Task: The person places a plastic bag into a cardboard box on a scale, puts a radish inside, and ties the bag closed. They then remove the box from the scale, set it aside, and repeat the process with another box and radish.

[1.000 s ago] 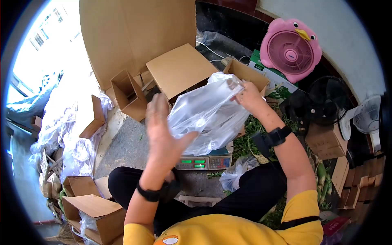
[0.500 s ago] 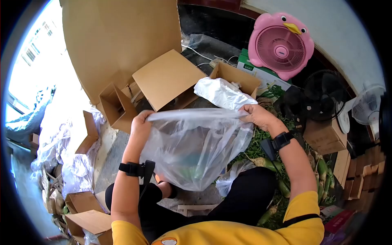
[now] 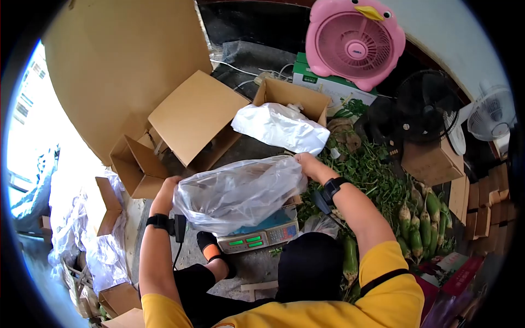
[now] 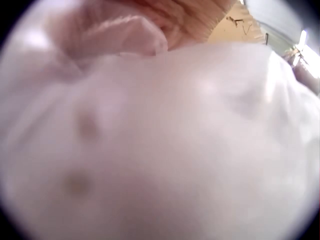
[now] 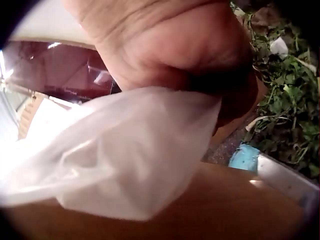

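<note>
Lengthwise, the plastic bag lies over the scale, along its front; left hand and right hand, closed, grip its ends.

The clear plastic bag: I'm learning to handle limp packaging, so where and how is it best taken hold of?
Probably at both ends of its far edge, approaching from either side, where the left hand and right hand hold it. The clear plastic bag is thin, wrinkled and stretched wide between them, its loose near side drooping; a grip mid-film would likely just bunch it.
</note>
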Motion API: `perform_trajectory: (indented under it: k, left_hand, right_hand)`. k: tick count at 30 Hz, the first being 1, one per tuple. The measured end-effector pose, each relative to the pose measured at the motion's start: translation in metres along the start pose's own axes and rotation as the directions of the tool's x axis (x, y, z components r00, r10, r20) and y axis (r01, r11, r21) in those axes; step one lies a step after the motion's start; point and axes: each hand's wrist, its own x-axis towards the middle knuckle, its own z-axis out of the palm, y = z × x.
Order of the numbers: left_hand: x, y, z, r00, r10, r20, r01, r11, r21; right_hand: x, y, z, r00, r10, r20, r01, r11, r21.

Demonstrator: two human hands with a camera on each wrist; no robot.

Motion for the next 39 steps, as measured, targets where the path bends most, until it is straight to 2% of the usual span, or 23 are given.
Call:
perform_trajectory:
  k: [1,2,4,5,6,8,10,12,14,16,18,19,24,26,27,28,30,32,34,35,37,38,39]
  left_hand:
    - [0.001,-0.024,0.010,0.997,-0.077,0.015,0.077,0.931,-0.356]
    - [0.007,-0.055,0.017,0.988,-0.146,0.058,0.148,0.736,-0.661]
    - [0.017,-0.084,0.021,0.947,-0.302,0.107,0.253,0.503,-0.826]
    - [0.018,-0.080,0.016,0.955,-0.294,0.049,0.223,0.595,-0.772]
    - [-0.007,-0.034,0.014,0.985,-0.012,-0.173,-0.055,0.923,-0.380]
    - [-0.008,-0.044,0.001,0.932,0.160,-0.326,-0.220,0.963,-0.155]
    - [-0.057,0.038,-0.002,0.902,0.251,-0.352,-0.248,0.967,0.053]
    - [-0.085,0.064,-0.002,0.952,0.200,-0.231,-0.208,0.978,-0.012]
    - [-0.106,0.067,0.011,0.914,0.369,-0.171,-0.339,0.924,0.178]
    - [-0.132,0.089,0.035,0.865,0.487,-0.122,-0.405,0.820,0.404]
    - [-0.142,0.074,0.056,0.877,0.410,-0.251,-0.259,0.844,0.470]
    - [-0.142,0.063,0.065,0.874,0.367,-0.320,-0.220,0.883,0.414]
    - [-0.142,0.020,0.103,0.757,0.389,-0.525,-0.181,0.897,0.403]
    - [-0.143,0.007,0.114,0.692,0.111,-0.713,-0.074,0.994,0.083]
    - [-0.141,-0.009,0.119,0.665,0.180,-0.725,-0.191,0.979,0.068]
    - [-0.141,-0.005,0.124,0.669,0.181,-0.721,-0.188,0.980,0.071]
    - [-0.138,0.004,0.137,0.660,-0.010,-0.751,-0.215,0.956,-0.201]
    - [-0.133,-0.005,0.138,0.685,0.027,-0.728,-0.213,0.963,-0.165]
    - [-0.130,0.002,0.142,0.623,0.031,-0.782,-0.170,0.981,-0.096]
    - [-0.130,0.002,0.141,0.626,0.036,-0.779,-0.170,0.981,-0.091]
    - [-0.131,-0.002,0.141,0.687,0.016,-0.726,-0.275,0.931,-0.240]
    - [-0.131,-0.009,0.142,0.691,0.019,-0.723,-0.273,0.933,-0.236]
    - [-0.130,-0.017,0.142,0.714,0.009,-0.700,-0.258,0.933,-0.250]
  right_hand:
    - [0.002,0.014,0.007,0.996,-0.068,-0.053,0.072,0.994,0.087]
    - [-0.009,0.017,0.009,0.968,-0.228,-0.101,0.227,0.974,-0.017]
    - [-0.037,0.008,0.008,0.915,-0.381,-0.135,0.381,0.924,-0.032]
    - [-0.062,-0.009,0.008,0.864,-0.450,-0.226,0.430,0.893,-0.134]
    - [-0.086,-0.028,0.006,0.798,-0.521,-0.304,0.463,0.852,-0.244]
    - [-0.108,-0.031,-0.002,0.621,-0.751,-0.225,0.606,0.641,-0.471]
    - [-0.126,-0.029,0.003,0.757,-0.647,-0.091,0.616,0.754,-0.230]
    - [-0.145,-0.036,0.014,0.773,-0.628,-0.088,0.617,0.777,-0.128]
    - [-0.152,-0.038,0.022,0.689,-0.704,-0.171,0.649,0.705,-0.286]
    - [-0.144,-0.027,0.028,0.692,-0.698,-0.182,0.639,0.710,-0.295]
    - [-0.136,-0.015,0.035,0.663,-0.691,-0.288,0.631,0.723,-0.283]
    - [-0.136,-0.014,0.034,0.586,-0.739,-0.332,0.681,0.672,-0.292]
    - [-0.136,0.015,0.034,0.467,-0.839,-0.280,0.718,0.545,-0.434]
    - [-0.137,0.033,0.038,0.475,-0.856,-0.203,0.727,0.512,-0.457]
    - [-0.136,0.045,0.040,0.520,-0.835,-0.181,0.691,0.536,-0.485]
    - [-0.132,0.061,0.044,0.523,-0.832,-0.186,0.690,0.541,-0.481]
    - [-0.128,0.081,0.045,0.643,-0.744,-0.181,0.616,0.643,-0.455]
    - [-0.134,0.093,0.048,0.665,-0.723,-0.188,0.595,0.665,-0.451]
    - [-0.135,0.110,0.059,0.775,-0.567,-0.280,0.528,0.824,-0.208]
    - [-0.137,0.119,0.061,0.775,-0.565,-0.284,0.527,0.825,-0.202]
    - [-0.150,0.138,0.060,0.760,-0.378,-0.529,0.370,0.921,-0.126]
    - [-0.155,0.150,0.058,0.760,-0.372,-0.532,0.367,0.922,-0.121]
    - [-0.162,0.160,0.053,0.739,-0.332,-0.586,0.236,0.942,-0.237]
